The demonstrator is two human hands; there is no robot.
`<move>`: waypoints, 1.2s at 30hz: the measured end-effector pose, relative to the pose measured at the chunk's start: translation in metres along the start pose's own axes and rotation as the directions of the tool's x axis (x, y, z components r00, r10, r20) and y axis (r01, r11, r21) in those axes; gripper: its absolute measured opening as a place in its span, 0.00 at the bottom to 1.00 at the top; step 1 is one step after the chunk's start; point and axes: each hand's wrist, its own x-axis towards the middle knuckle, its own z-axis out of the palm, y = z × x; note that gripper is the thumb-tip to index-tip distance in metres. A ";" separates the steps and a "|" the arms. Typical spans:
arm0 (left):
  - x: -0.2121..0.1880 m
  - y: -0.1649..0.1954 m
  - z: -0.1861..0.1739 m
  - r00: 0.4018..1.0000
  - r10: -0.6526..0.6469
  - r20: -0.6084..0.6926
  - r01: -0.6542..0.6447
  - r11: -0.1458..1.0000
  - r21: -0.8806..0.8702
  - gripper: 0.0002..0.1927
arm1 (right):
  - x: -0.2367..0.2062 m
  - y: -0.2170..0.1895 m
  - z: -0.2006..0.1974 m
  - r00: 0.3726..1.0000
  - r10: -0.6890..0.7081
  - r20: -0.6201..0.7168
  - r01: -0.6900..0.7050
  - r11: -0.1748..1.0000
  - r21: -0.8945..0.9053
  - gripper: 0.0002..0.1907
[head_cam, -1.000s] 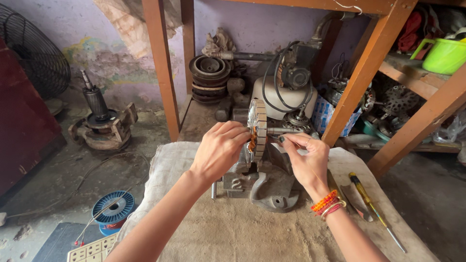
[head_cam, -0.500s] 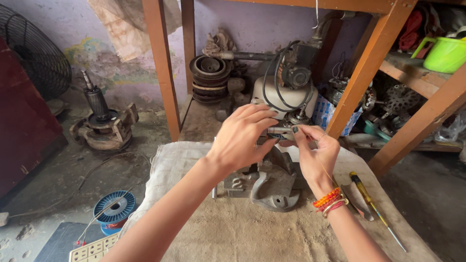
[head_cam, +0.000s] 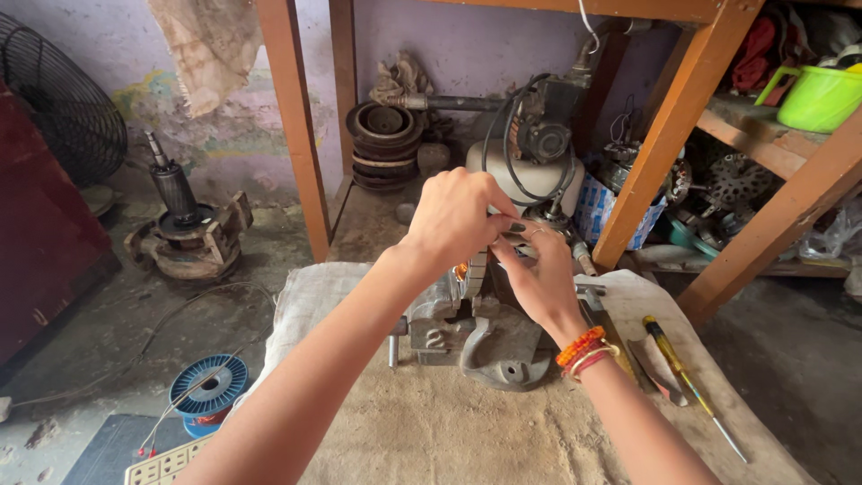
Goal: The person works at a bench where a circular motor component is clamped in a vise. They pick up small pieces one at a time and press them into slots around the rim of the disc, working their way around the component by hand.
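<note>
A grey cast-metal winding jig point(head_cam: 467, 337) stands on a sack-covered bench point(head_cam: 422, 422). It carries an upright ring-shaped motor stator point(head_cam: 473, 274) with copper windings, mostly hidden by my hands. My left hand point(head_cam: 456, 218) curls over the top of the stator, fingers bent and touching it. My right hand point(head_cam: 537, 278), with orange bangles at the wrist, meets the left one from the right side and pinches at the same spot. What the fingertips grip is too small to make out.
A yellow-handled screwdriver point(head_cam: 687, 382) and a flat blade point(head_cam: 648, 364) lie at the bench's right. On the floor left are a blue wire spool point(head_cam: 208, 391), an old motor point(head_cam: 184, 242) and a fan guard point(head_cam: 63, 108). Orange wooden shelf posts point(head_cam: 292, 126) and a pump point(head_cam: 530, 153) stand behind.
My left hand has slid right and up over the stator's top, covering it, and my right hand has closed in against it. The camera has moved a little closer.
</note>
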 end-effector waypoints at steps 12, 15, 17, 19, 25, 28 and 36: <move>-0.029 -0.013 -0.012 0.980 0.055 -0.191 -0.113 0.944 -0.309 0.11 | 0.000 0.006 0.003 0.999 0.024 -0.035 -0.021 0.996 0.087 0.13; -0.037 -0.013 -0.012 0.964 0.057 -0.258 -0.130 0.952 -0.275 0.11 | 0.001 0.004 0.002 0.998 0.061 -0.022 -0.059 0.995 0.081 0.12; -0.043 -0.012 -0.012 0.961 0.039 -0.275 -0.116 0.955 -0.272 0.11 | 0.000 0.003 0.002 0.998 0.045 -0.036 -0.043 0.997 0.060 0.12; -0.047 -0.011 -0.011 0.951 0.046 -0.307 -0.123 0.964 -0.234 0.10 | 0.000 0.002 0.001 0.999 0.021 -0.044 -0.019 0.999 0.031 0.11; -0.057 -0.009 -0.010 0.913 0.072 -0.402 -0.135 0.982 -0.132 0.09 | 0.005 0.001 -0.002 0.998 0.061 -0.020 -0.060 0.997 0.055 0.11; -0.061 -0.011 -0.007 0.880 0.068 -0.469 -0.105 0.993 -0.054 0.07 | 0.005 -0.001 -0.002 0.999 0.009 -0.052 -0.008 1.000 0.024 0.11; -0.085 -0.027 -0.008 0.908 0.186 -0.376 -0.154 0.981 0.115 0.08 | -0.016 -0.020 -0.011 0.958 -0.269 -0.099 0.269 0.963 -0.020 0.20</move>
